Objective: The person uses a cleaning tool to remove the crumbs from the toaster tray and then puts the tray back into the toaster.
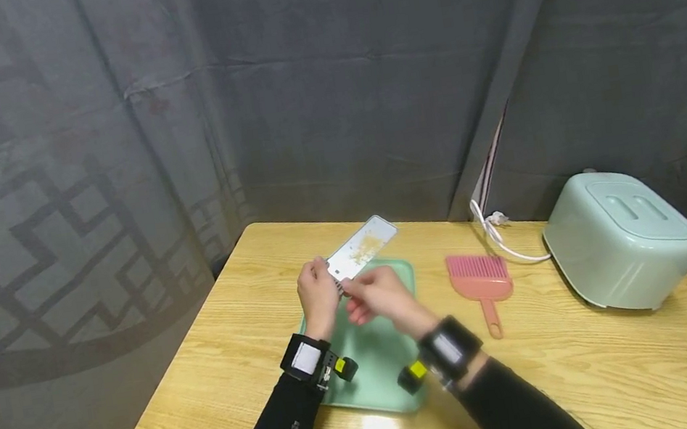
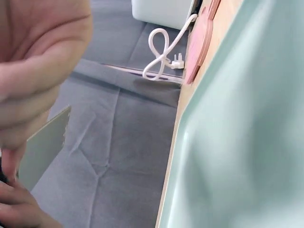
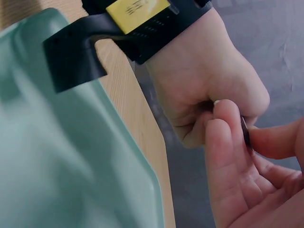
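White panel [image 1: 363, 247] is held in the air, seen over the far edge of the green tray [image 1: 372, 348] on the worktop [image 1: 235, 332]. Its long axis slants away from the person and to the right, so most of it lies beyond the fingers. Both hands meet its near end: the left hand [image 1: 318, 297] grips from the left, while the right hand [image 1: 384, 293] pinches a thin dark piece [image 3: 245, 132] there, whether part of the panel I cannot tell
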`<state>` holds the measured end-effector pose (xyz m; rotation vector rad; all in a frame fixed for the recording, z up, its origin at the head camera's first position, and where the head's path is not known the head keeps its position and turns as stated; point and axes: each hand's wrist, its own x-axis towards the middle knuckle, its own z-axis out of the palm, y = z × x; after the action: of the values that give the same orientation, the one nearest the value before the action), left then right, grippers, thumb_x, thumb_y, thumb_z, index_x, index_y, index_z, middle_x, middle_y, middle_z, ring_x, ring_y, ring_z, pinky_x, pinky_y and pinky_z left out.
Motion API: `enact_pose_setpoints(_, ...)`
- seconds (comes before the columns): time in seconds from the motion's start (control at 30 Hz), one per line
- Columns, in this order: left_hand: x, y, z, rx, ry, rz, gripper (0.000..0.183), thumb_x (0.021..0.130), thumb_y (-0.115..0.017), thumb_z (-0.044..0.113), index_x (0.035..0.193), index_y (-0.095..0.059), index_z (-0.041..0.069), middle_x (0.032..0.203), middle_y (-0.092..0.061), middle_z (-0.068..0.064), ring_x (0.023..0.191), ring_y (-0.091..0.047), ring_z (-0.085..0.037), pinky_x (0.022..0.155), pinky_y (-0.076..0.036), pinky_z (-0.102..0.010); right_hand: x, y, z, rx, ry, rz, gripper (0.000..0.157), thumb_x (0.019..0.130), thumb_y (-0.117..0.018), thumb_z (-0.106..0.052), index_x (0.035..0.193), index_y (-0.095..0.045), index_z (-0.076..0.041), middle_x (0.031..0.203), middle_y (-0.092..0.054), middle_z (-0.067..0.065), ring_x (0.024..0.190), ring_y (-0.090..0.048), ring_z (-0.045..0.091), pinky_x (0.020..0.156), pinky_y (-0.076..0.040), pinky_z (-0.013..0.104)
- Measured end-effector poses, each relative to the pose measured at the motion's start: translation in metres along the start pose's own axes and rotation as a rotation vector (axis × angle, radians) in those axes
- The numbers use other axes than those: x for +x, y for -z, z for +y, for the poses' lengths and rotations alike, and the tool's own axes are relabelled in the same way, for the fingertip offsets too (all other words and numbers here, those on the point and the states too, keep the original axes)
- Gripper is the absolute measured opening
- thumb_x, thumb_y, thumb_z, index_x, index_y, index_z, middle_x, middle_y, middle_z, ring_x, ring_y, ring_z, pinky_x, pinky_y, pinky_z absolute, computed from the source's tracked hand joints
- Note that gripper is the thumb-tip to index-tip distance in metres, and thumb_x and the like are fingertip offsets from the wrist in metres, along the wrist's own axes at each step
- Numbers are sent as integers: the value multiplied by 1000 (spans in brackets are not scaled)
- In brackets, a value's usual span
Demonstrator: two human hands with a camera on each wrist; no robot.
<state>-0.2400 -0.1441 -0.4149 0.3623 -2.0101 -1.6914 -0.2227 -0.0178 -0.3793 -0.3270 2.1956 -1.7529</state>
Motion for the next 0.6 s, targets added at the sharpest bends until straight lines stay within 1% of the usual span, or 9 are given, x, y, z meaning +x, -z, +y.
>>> enact_pose_setpoints(0.1,3,5,0,9,17,-31,38,100,-37,35,95,-59,4,80,-55,-12,66,-52,-20,51,-42,-28,-4,11,4,-40,11,-13,23,89,-61,-19,95,-63,3,74,-66,16,62,-64,27,59,-57,38)
enact_pose_setpoints(0.13,5,7,0,8,24,-44,38,100,-37,36,97,-59,5,81,-55,-11,68,-52,-19,52,-42,-27,-6,17,6,-66,14,-11,21,88,-62,-18,94,-63,2,74,-66,16,61,-64,27,59,-57,39)
enact_pose_setpoints(0.2,8,11,0,-13,44,-75,39,100,-36,38,99,-58,6,82,-55,-11,66,-52,-18,50,-41,-26,-12,33,9,-124,9,3,19,88,-62,-16,94,-63,2,74,-65,16,62,-63,26,60,-57,40)
enact_pose_setpoints(0.27,12,16,1,-38,67,-105,40,100,-35,40,100,-57,6,82,-55,-11,61,-52,-16,45,-40,-24,-18,53,14,-187,14,22,20,88,-61,-15,96,-63,3,74,-65,16,62,-63,25,60,-57,39)
enact_pose_setpoints(0.37,18,22,3,-65,84,-138,42,100,-35,43,101,-56,6,83,-56,-12,56,-51,-14,42,-38,-21,-28,88,22,-272,22,59,22,89,-59,-14,99,-61,6,77,-65,17,64,-63,24,63,-57,40)
enact_pose_setpoints(0.5,25,28,6,-76,103,-164,43,99,-35,44,105,-55,7,88,-58,-12,58,-51,-13,43,-37,-20,-42,133,35,-406,32,113,23,90,-57,-12,100,-60,8,78,-65,17,66,-63,25,63,-57,41)
enact_pose_setpoints(0.6,29,34,7,-70,119,-166,44,99,-35,46,108,-55,8,92,-58,-12,60,-50,-13,44,-35,-20,-48,159,43,-526,15,134,21,90,-57,-12,97,-62,7,76,-65,17,65,-62,25,60,-55,38)
